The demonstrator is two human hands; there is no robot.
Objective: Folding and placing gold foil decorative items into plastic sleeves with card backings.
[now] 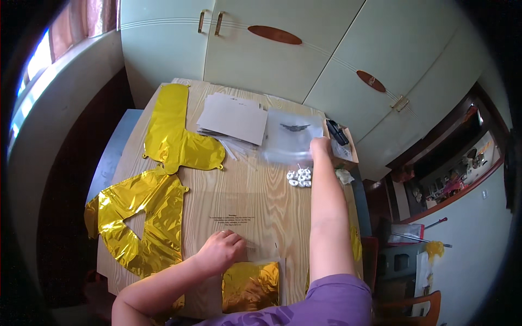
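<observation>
A clear plastic bag (232,202) with dark print lies flat on the table in front of me. My left hand (222,251) is at its near edge, fingers curled and closed on the film. Just below sits a folded gold foil balloon (250,288), partly in the clear plastic. My right arm reaches far across the table. Its hand (319,145) is closed on the right edge of frosted plastic bags (291,133), whose near edge looks blurred; the fingertips are partly hidden. Two flat gold foil balloons, one L-shaped (173,127) and one with a triangular hole (144,217), lie on the left.
A stack of grey cards (232,117) sits at the back, with white strips (232,149) beside it. Several white ribbon rolls (299,177) lie near my right forearm. A cardboard box (343,146) holding a black item stands at the right edge. Pale cabinets (261,60) rise behind the table.
</observation>
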